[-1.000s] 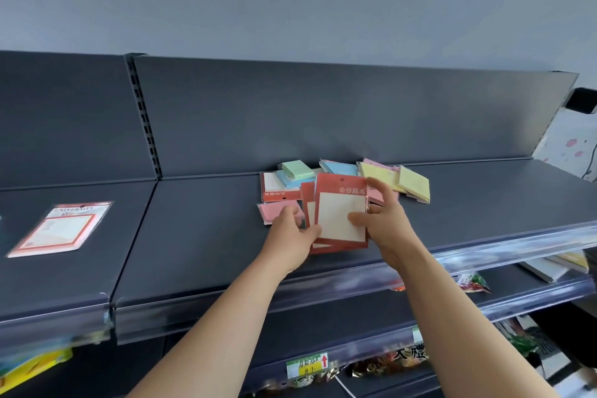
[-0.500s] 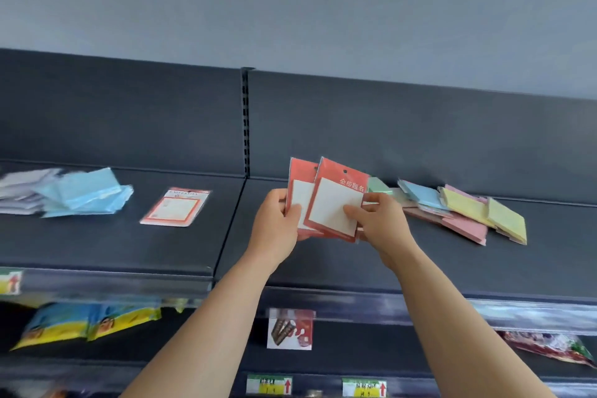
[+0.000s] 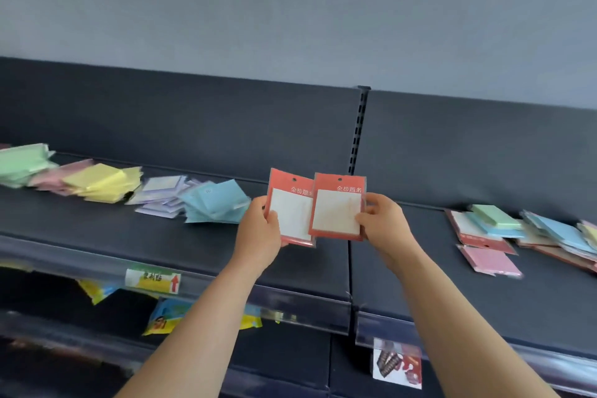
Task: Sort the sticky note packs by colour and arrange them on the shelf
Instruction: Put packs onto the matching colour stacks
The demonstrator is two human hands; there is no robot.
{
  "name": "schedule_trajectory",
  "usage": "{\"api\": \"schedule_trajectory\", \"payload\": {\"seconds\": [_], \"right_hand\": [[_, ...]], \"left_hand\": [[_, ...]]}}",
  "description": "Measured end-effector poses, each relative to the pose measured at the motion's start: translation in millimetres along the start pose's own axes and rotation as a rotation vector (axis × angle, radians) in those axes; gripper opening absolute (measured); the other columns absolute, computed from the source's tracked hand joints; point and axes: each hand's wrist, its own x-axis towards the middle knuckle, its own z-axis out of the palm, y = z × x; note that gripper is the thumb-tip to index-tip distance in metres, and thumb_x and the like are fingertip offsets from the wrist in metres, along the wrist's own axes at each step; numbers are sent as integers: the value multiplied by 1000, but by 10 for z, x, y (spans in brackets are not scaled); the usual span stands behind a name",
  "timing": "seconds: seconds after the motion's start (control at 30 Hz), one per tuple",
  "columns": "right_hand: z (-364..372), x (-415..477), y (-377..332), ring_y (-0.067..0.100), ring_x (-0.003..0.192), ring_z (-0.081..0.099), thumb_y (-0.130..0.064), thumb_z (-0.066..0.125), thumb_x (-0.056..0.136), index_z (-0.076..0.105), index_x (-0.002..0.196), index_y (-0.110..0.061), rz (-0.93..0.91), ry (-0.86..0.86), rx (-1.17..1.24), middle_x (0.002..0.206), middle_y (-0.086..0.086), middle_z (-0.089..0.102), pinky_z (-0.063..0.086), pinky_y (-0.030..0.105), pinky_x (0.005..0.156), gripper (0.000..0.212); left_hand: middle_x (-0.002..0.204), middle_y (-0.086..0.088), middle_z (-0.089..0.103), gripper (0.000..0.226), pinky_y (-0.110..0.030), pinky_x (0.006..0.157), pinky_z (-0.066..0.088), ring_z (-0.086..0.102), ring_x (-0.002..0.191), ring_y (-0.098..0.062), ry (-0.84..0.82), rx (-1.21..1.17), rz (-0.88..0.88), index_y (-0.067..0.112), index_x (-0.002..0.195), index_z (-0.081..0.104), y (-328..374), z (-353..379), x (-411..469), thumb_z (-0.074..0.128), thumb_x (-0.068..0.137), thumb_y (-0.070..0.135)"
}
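Note:
I hold red-framed sticky note packs (image 3: 336,207) upright above the dark shelf (image 3: 200,242). My left hand (image 3: 258,236) grips the left pack (image 3: 290,210) and my right hand (image 3: 384,223) grips the right one, which overlaps it. Along the left shelf section lie sorted piles: green (image 3: 22,165), pink (image 3: 55,176), yellow (image 3: 103,182), pale purple (image 3: 161,195) and blue (image 3: 216,202). On the right section sits a mixed heap with a pink pack (image 3: 491,260), green (image 3: 494,216), blue (image 3: 555,229) and red packs (image 3: 484,241).
A slotted upright post (image 3: 358,129) divides the two shelf sections. A price label (image 3: 151,278) hangs on the front rail. Snack bags (image 3: 164,317) and a product card (image 3: 397,363) show on the lower shelves. A grey wall rises behind.
The view has swung left, bringing the sorted colour piles into sight. Both hands lifted the red packs off the mixed heap and carried them leftward, spreading them side by side.

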Motion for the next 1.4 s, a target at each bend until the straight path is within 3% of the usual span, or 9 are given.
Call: {"api": "schedule_trajectory", "payload": {"seconds": [0.33,0.43,0.5,0.6,0.73,0.83,0.93,1.2,1.4], "right_hand": [[471,-91,-189,17,89,65,3,41,88,54,127,-13,10,206,-12,105,2,68,55,32,68,45],[657,-112,-272,10,85,64,1,42,91,55,124,-16,-15,212,4,101,-3,67,53,25,62,40],[783,-116,-359,8,85,64,1,44,91,57,121,-18,-49,206,14,102,-4,68,50,22,60,38],[973,-87,-501,12,91,66,-1,47,90,58,119,-19,-117,184,20,105,-5,68,54,25,67,36],[1334,7,-703,14,92,66,-5,51,91,57,118,-20,-185,92,53,104,-5,68,51,28,62,32],[1693,37,-823,14,91,67,-6,53,91,53,125,-18,-222,1,47,105,-3,68,57,33,72,37],[2066,26,-923,16,89,67,-5,54,90,51,127,-17,-235,-90,39,100,-3,69,57,39,82,39],[3118,50,-1346,18,88,66,-7,55,89,50,109,-19,-290,-213,30,97,-1,67,54,33,76,23],[4149,147,-1682,13,82,63,-9,57,92,51,104,-20,-298,-256,22,93,-5,62,56,33,75,17]], "left_hand": [[128,4,57,45,-44,89,55,56,114,-19,-106,126,92,25,132,45,-236,-628,431,33,96,2],[129,2,57,43,-39,88,55,55,117,-20,-67,134,141,24,133,45,-220,-753,460,33,98,2],[133,3,54,40,-22,78,53,53,122,-18,-23,143,157,23,135,43,-203,-852,474,34,100,5],[140,2,50,37,-8,65,42,48,130,-18,45,140,148,22,137,40,-203,-1024,513,38,102,9],[140,3,50,47,-9,63,39,48,128,-17,153,103,112,24,139,37,-282,-1340,571,43,97,2],[137,4,51,51,-10,62,39,49,123,-14,240,98,87,24,140,37,-376,-1626,595,44,95,-1],[138,2,52,51,-14,70,42,50,124,-18,342,87,66,22,141,36,-473,-1945,629,44,95,0],[133,3,56,48,-42,95,52,56,119,-20,561,8,26,22,137,38,-727,-2923,921,50,95,3],[126,2,58,40,-30,85,45,56,111,-16,673,74,35,19,133,46,-986,-3859,1346,50,96,4]]}}
